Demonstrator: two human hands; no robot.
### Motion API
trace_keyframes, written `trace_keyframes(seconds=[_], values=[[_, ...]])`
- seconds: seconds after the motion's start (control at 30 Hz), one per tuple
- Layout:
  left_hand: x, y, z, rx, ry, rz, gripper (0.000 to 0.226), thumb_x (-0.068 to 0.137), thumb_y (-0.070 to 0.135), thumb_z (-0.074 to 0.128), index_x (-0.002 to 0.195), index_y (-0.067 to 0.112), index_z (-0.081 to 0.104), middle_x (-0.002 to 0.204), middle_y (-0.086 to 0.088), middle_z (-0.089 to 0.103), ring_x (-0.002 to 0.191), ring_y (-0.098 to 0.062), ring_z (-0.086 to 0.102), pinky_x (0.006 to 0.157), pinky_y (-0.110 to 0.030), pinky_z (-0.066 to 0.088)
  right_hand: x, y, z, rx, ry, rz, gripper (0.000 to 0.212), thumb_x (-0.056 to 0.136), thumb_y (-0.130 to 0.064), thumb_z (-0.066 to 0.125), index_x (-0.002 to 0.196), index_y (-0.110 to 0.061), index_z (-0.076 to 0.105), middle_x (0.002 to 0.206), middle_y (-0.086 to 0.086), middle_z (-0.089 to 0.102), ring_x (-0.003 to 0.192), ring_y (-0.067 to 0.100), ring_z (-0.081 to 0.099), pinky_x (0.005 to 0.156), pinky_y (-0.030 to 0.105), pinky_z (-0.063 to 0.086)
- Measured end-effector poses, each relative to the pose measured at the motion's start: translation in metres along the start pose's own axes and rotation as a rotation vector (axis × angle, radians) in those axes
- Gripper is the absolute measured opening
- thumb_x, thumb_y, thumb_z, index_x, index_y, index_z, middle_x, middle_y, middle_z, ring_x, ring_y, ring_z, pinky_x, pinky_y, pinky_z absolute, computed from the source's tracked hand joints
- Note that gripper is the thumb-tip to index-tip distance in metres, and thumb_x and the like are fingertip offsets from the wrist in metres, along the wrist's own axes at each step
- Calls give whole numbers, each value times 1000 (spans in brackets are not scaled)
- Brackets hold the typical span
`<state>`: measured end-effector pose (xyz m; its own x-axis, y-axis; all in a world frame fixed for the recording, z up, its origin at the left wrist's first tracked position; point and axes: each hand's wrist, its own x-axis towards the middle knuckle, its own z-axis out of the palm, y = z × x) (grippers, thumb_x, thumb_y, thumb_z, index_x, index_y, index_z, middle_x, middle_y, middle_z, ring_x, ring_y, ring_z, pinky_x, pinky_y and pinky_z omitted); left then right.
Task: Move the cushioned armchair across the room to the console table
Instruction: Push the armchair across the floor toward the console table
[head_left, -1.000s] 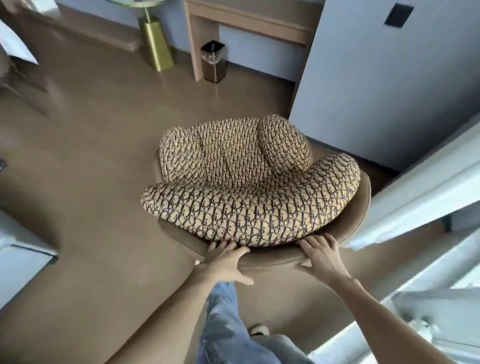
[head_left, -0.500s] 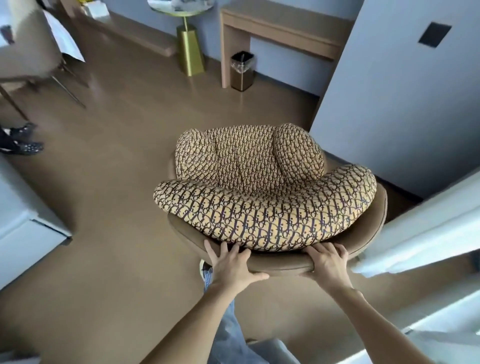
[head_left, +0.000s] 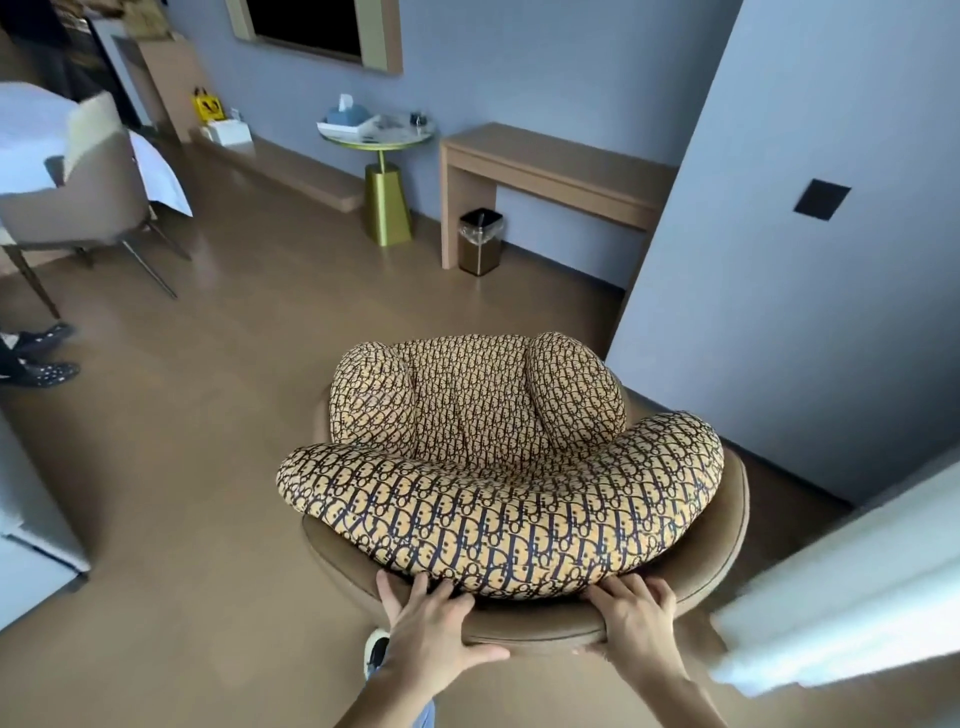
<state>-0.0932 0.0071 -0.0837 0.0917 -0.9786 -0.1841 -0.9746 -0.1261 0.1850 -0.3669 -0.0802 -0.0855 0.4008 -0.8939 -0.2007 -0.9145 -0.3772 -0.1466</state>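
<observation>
The cushioned armchair (head_left: 498, 467) stands right in front of me, a round brown shell with tan, dark-patterned cushions, its seat facing away. My left hand (head_left: 431, 629) grips the top rim of its backrest on the left. My right hand (head_left: 631, 618) grips the same rim on the right. Both sets of fingers curl over the rim under the back cushion. The console table (head_left: 556, 171), light wood, stands against the far blue wall ahead.
A small bin (head_left: 480, 241) sits under the console's left end. A round side table on a gold base (head_left: 382, 166) stands left of it. A blue wall corner (head_left: 779, 260) juts out on the right. A beige chair (head_left: 88, 192) and someone's shoes (head_left: 44, 353) are at the left.
The view has lifted, so more of the far wall, the console table and the side table shows. Both hands stay on the backrest rim; the armchair sits lower in view.
</observation>
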Motion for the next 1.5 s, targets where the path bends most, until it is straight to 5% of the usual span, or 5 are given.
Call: trace_keyframes(seconds=[0.33,0.63,1.0,1.23,1.5], values=[[136,-63,-39,106,31,48,96,55,106,26,95,34,75,100,10,69,109,-25,58,100,-80,1,135,-24,-17,-14,53,-21,68,36,-87,71,80,-36,63,76,-16,55,80,18,57,82,45,33],[277,-106,-61,87,188,71,80,54,107,30,68,42,74,78,13,73,81,-24,73,111,-63,-4,287,-23,-36,31,142,-30,69,19,-84,64,70,-37,63,67,-16,52,69,16,56,78,41,29],[399,-145,-78,163,246,85,80,52,107,33,70,41,73,70,20,64,76,-18,69,88,-75,31,402,-28,-52,-6,226,-42,68,22,-83,67,71,-36,63,69,-14,55,71,18,58,81,46,32],[473,-160,-116,142,-18,55,109,49,107,26,124,37,64,129,17,58,137,-23,37,105,-72,-2,483,-33,-69,-119,223,6,63,34,-80,76,76,-33,66,74,-8,60,79,22,57,83,48,35],[554,-183,-137,141,15,100,119,41,109,9,115,36,67,116,14,62,125,-21,42,106,-75,4,561,-35,-85,-161,243,25,60,46,-78,74,83,-32,67,81,-9,63,89,23,56,89,49,28]])
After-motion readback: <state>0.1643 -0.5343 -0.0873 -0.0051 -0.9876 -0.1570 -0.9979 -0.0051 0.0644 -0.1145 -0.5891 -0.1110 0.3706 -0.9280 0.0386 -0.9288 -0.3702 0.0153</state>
